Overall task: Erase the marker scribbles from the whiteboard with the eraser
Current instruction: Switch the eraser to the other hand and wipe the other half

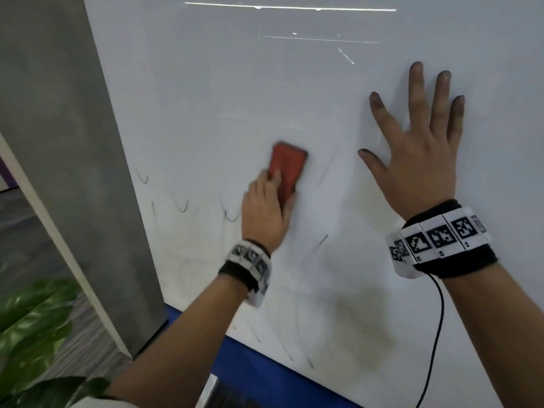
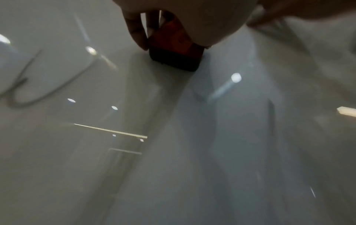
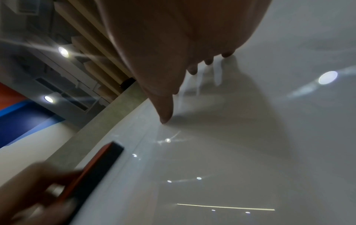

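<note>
A white whiteboard [image 1: 294,92] fills most of the head view. Thin black marker scribbles [image 1: 182,206] remain at its lower left, with fainter strokes [image 1: 321,241] lower down. My left hand [image 1: 265,207] grips a red eraser [image 1: 287,169] with a black felt underside [image 2: 175,59] and presses it flat on the board, just right of the scribbles. My right hand [image 1: 421,148] lies flat on the board with fingers spread, to the right of the eraser [image 3: 92,172]. Its fingertips [image 3: 164,118] touch the surface.
A grey pillar [image 1: 67,160] borders the board's left edge. A blue strip [image 1: 250,363] runs under the board's bottom edge. Green plant leaves [image 1: 32,319] sit at lower left. A black cable [image 1: 438,328] hangs from my right wristband.
</note>
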`<state>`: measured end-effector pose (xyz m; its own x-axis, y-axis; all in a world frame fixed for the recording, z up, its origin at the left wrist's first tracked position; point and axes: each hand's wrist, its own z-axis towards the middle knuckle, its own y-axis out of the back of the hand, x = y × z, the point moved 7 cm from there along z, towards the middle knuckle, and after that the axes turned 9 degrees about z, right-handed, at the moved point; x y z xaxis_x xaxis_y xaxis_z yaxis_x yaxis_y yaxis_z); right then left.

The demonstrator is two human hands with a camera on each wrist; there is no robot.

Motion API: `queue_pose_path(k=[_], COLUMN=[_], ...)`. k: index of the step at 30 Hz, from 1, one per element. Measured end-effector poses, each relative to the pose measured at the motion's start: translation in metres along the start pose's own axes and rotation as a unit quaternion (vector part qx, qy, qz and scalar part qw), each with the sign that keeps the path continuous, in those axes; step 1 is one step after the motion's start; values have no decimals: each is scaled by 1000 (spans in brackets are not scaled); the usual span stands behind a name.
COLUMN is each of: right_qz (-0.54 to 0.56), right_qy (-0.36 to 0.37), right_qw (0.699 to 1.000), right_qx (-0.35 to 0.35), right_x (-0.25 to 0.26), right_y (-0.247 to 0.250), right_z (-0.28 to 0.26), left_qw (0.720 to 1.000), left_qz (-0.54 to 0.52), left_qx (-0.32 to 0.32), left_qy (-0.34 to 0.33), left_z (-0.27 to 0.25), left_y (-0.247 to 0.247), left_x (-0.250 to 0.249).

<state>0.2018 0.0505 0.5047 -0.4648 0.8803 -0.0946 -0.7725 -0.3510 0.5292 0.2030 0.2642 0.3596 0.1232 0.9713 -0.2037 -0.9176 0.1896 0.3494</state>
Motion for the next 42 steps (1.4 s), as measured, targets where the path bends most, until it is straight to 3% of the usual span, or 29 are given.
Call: queue_pose_path(k=[3, 6, 7, 9, 11, 14, 16, 19, 22, 25, 30, 32, 34, 35, 37, 40, 42], right_qz=[-3, -10, -12, -21, -34, -37, -34, -20, -16, -18, -27, -25, -24, -23, -22, -22, -25], right_qy=[0, -3, -2, 7, 26, 46, 50, 40, 36, 31, 50, 59, 63, 62, 54, 38, 32], right_qw=[1000, 1000, 1000, 1000, 999, 998, 998, 998, 999, 999, 998, 997, 997, 997, 997, 998, 998], right_qx=[-1, 3, 5, 12, 20, 27, 33, 37, 21, 24, 41, 47, 46, 46, 41, 37, 46], right_x=[0, 1, 1, 0, -3, -10, -13, -15, -13, -13, -14, -16, -16, -17, -17, -14, -14], right_y=[0, 0, 0, 1, 2, 4, 6, 9, 10, 6, 3, 2, 2, 2, 1, 0, -1], right_z=[-1, -2, -3, -4, -5, -6, -7, -9, -12, -18, -28, -29, -29, -29, -30, -36, -49], left_qw=[992, 980, 985, 998, 994, 984, 990, 999, 994, 992, 992, 991, 993, 995, 982, 908, 875], left_qz=[-16, -47, -49, -46, -34, -14, 0, -19, -51, -82, -51, -38, -33, -40, -85, -176, -202], left_qx=[-60, -86, -78, -30, 15, 19, 8, -40, -71, -43, 114, 123, 110, 95, 67, -17, -52], left_qy=[111, 175, 149, 21, -103, -179, -140, -3, 71, 83, 7, -26, -24, 13, 157, 380, 436], left_z=[63, 70, 54, 1, -44, -29, 18, 96, 117, 52, -133, -144, -119, -101, -64, -41, -52], left_y=[19, 17, 10, -6, -17, -11, 4, 33, 39, 9, -37, -40, -34, -27, -17, -11, -16], left_x=[22, 11, -6, -49, -72, -63, -47, -22, -20, -44, -75, -69, -55, -45, -11, 26, 14])
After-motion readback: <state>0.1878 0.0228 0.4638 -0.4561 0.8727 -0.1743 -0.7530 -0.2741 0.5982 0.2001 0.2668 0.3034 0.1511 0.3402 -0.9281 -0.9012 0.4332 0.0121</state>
